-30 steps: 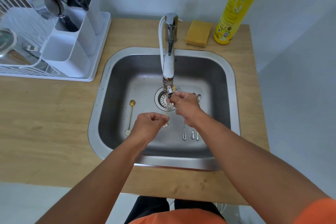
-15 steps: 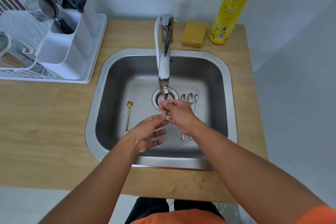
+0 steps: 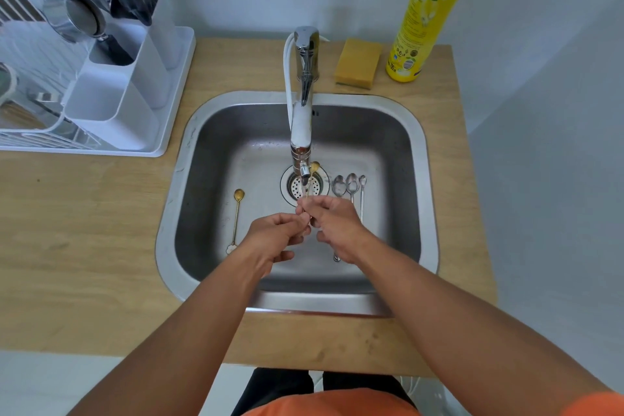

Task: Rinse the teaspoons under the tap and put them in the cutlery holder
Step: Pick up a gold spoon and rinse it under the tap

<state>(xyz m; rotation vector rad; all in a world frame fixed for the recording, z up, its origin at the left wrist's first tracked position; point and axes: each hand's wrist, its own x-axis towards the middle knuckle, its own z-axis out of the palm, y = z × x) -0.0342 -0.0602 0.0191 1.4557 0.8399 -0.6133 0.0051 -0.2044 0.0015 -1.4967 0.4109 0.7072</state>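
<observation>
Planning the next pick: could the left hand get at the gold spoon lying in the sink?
Probably yes, once freed. The left hand now holds the spoon under the tap; the gold spoon lies uncovered just beside it.

Over the last second, the left hand [image 3: 274, 236] opened briefly, then curled back round the lower end of the gold teaspoon [image 3: 311, 179]. The right hand [image 3: 332, 223] slid down the handle, baring the bowl beside the tap [image 3: 303, 118] spout. Both hands now pinched the handle together.
</observation>
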